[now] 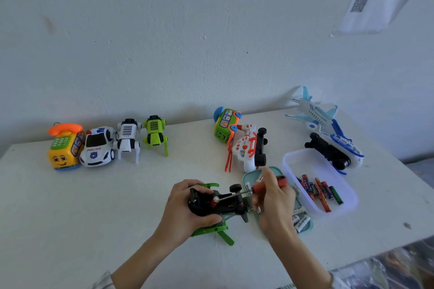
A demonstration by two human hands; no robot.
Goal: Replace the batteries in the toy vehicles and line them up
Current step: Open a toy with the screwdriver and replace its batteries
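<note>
My left hand (185, 209) grips a green toy vehicle (218, 204) turned upside down, its black underside and open battery bay facing up. My right hand (274, 199) holds a red-handled screwdriver (267, 186) whose metal tip reaches into the bay, beside a battery. Along the back left stand a yellow phone bus (64, 148), a white police car (98, 146), a white robot dog (128, 139) and a green robot dog (155, 135) in a row.
A teal tray (305, 225) with white batteries lies under my right hand. A clear tub (321, 180) holds several coloured batteries. A green bus (226, 125), a red-white helicopter (246, 148) and two blue-white planes (314, 112) (338, 150) lie at the back right.
</note>
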